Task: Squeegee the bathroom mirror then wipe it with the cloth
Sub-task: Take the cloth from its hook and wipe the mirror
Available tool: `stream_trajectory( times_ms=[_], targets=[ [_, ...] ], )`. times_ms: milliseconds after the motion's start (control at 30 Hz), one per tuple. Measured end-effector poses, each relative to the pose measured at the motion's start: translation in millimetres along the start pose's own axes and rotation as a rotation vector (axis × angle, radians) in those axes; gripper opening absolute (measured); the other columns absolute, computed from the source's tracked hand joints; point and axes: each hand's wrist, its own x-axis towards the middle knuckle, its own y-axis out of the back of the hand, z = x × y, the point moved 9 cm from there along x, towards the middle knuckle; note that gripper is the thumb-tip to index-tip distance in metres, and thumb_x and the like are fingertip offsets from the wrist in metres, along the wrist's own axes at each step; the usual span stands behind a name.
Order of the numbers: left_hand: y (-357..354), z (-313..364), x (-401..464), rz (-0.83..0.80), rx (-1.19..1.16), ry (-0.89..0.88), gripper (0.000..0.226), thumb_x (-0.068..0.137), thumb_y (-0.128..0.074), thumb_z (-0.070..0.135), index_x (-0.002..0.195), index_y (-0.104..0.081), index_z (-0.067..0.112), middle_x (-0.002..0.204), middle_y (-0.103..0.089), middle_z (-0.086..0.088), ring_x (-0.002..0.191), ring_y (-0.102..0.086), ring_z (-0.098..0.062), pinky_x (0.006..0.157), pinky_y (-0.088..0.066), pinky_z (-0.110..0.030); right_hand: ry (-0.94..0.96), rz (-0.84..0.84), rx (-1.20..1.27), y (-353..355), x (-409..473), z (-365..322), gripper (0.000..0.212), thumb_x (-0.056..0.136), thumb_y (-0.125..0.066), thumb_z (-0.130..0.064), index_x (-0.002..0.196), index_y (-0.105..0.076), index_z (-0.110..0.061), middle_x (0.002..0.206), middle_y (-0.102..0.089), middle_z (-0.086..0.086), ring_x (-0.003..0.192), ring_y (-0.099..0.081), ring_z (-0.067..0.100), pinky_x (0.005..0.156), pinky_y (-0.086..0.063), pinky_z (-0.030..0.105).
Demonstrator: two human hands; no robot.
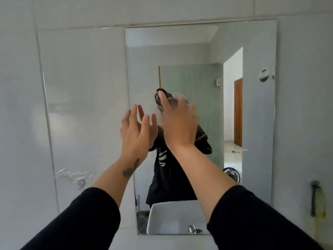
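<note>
A frameless rectangular bathroom mirror (257,123) hangs on the white tiled wall straight ahead. Both my hands are raised in front of it at its middle. My left hand (137,130) has its fingers spread and holds nothing. My right hand (178,123) is also raised with fingers apart, back of the hand toward me, empty as far as I can see. The mirror reflects a person in dark clothes behind my hands. No squeegee and no cloth shows in this view.
A white basin with a chrome tap (191,229) is reflected at the mirror's lower edge. A dark hook with a yellowish item (318,201) hangs on the wall at the right. A glossy tile panel (81,114) covers the wall left of the mirror.
</note>
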Motion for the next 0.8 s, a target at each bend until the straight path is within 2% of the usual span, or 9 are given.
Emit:
stream_trajectory(
  times_ms=[167,367,467,533,600,700,800],
  targets=[
    [15.6,-18.7,-9.0,0.046,-0.094,-0.008,0.054,0.098,-0.023,0.048,0.148,-0.015,0.030,0.154,-0.018,0.005,0.142,-0.020,-0.012,0.116,-0.024,-0.045,0.210,-0.080,-0.063,-28.0,-27.8,-50.1,0.083,0.082,-0.064,-0.024,0.147,-0.013,-0.039,0.131,-0.040,0.016,0.102,-0.046,0.038,0.077,-0.045,0.048],
    [8.8,-46.6,-42.9,0.029,0.059,-0.001,0.054,0.099,-0.027,0.044,0.148,-0.014,0.027,0.153,-0.020,0.001,0.138,-0.027,-0.016,0.113,-0.027,-0.038,0.388,-0.141,-0.125,-40.6,-64.3,-49.5,0.085,0.080,-0.063,-0.016,0.147,-0.015,-0.041,0.133,-0.041,0.017,0.110,-0.046,0.042,0.081,-0.045,0.051],
    [2.8,-46.4,-63.9,0.004,0.297,-0.086,0.059,0.095,-0.043,0.033,0.147,-0.015,0.030,0.154,-0.017,-0.001,0.138,-0.025,-0.021,0.105,-0.033,-0.033,0.322,-0.133,-0.157,-35.6,-68.8,-20.4,0.084,0.081,-0.067,-0.019,0.145,-0.018,-0.043,0.132,-0.044,0.016,0.109,-0.048,0.040,0.078,-0.046,0.047],
    [-2.9,-40.9,-75.3,-0.037,0.516,-0.211,0.065,0.087,-0.055,0.026,0.143,-0.023,0.028,0.153,-0.021,-0.005,0.136,-0.028,-0.028,0.102,-0.041,-0.043,0.276,-0.125,-0.174,-31.3,-69.3,1.8,0.082,0.082,-0.068,-0.020,0.145,-0.021,-0.043,0.130,-0.046,0.015,0.106,-0.050,0.038,0.077,-0.048,0.046],
    [-13.3,-37.7,-83.8,-0.115,0.671,-0.300,0.068,0.082,-0.061,0.022,0.142,-0.029,0.026,0.152,-0.025,-0.005,0.135,-0.029,-0.029,0.103,-0.040,-0.049,0.245,-0.136,-0.164,-25.5,-69.7,24.3,0.074,0.086,-0.065,-0.022,0.144,-0.023,-0.042,0.130,-0.047,0.016,0.103,-0.050,0.037,0.075,-0.049,0.046],
    [-26.1,-33.1,-88.8,-0.188,0.761,-0.324,0.072,0.080,-0.062,0.022,0.144,-0.028,0.027,0.152,-0.023,-0.002,0.137,-0.025,-0.028,0.106,-0.036,-0.050,0.161,-0.157,-0.142,-12.5,-69.8,63.6,0.059,0.093,-0.051,-0.028,0.144,-0.025,-0.040,0.131,-0.045,0.017,0.101,-0.048,0.037,0.074,-0.047,0.046],
    [-36.1,-32.8,-90.8,-0.219,0.789,-0.309,0.075,0.080,-0.061,0.023,0.146,-0.025,0.028,0.154,-0.020,-0.001,0.139,-0.023,-0.029,0.106,-0.034,-0.053,0.026,-0.112,-0.122,2.7,-73.5,105.9,0.054,0.094,-0.046,-0.030,0.144,-0.027,-0.038,0.129,-0.046,0.019,0.097,-0.049,0.037,0.071,-0.045,0.045]
  ],
)
